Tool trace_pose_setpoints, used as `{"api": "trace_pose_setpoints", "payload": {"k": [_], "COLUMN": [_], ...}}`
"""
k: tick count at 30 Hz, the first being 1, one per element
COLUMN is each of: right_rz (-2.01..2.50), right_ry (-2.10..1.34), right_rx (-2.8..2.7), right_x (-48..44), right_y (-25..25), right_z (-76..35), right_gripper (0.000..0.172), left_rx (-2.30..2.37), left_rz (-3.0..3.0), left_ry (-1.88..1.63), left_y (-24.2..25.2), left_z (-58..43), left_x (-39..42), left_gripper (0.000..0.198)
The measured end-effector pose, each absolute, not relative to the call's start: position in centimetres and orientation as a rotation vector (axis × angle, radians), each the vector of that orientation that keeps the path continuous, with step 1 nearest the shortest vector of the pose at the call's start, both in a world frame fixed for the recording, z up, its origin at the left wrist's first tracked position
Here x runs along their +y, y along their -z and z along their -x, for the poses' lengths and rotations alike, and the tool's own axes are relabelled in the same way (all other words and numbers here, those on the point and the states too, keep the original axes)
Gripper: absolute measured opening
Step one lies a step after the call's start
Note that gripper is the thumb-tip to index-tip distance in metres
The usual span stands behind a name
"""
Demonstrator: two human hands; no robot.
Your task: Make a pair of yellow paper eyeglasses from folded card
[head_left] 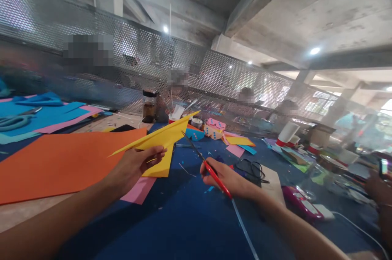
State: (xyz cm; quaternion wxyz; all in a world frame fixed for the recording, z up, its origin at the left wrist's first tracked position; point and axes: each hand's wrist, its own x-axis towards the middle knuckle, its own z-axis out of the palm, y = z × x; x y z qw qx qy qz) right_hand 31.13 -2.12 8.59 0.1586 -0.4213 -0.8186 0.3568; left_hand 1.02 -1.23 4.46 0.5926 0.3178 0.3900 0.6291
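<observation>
Pinching folded yellow paper (162, 137) w/ L hand (134, 166), thumb on top, lifted off blue cloth (183, 219). Gripping scissors (206, 163) by red handle in closed R hand (229, 178), blade tips at paper's lower edge. Prob. best: hold paper taut & steady, cut deep in blades not at tips, keep L fingers off cut line. Under paper: pink sheet (139, 190). To L: orange sheet (61, 162). Beyond: jar (149, 107).

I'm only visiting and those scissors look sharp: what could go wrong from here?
1. The scissors in the right hand point their blades at the yellow folded paper, not far from the left hand; a slip might nick its fingers.
2. The paper is held in the air by one grip only, so it may flex and the cut may wander.
</observation>
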Motion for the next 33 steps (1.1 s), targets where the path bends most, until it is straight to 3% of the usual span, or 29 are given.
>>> {"api": "trace_pose_setpoints", "payload": {"k": [13,33], "right_rz": [1.292,1.334], "right_ry": [-1.111,-1.268], "right_rx": [-2.305,-2.172], "right_x": [-1.7,-3.5], "right_y": [-7.0,-6.0], "right_z": [-29.1,-27.1], "right_gripper": [0.017,0.018], "left_rx": [0.849,0.944], "left_rz": [-0.716,-0.774], "left_ry": [-1.608,-1.471], "left_y": [-3.8,-2.6], "left_z": [0.7,-1.9], "left_x": [-0.3,-1.8], "left_gripper": [0.021,0.038]}}
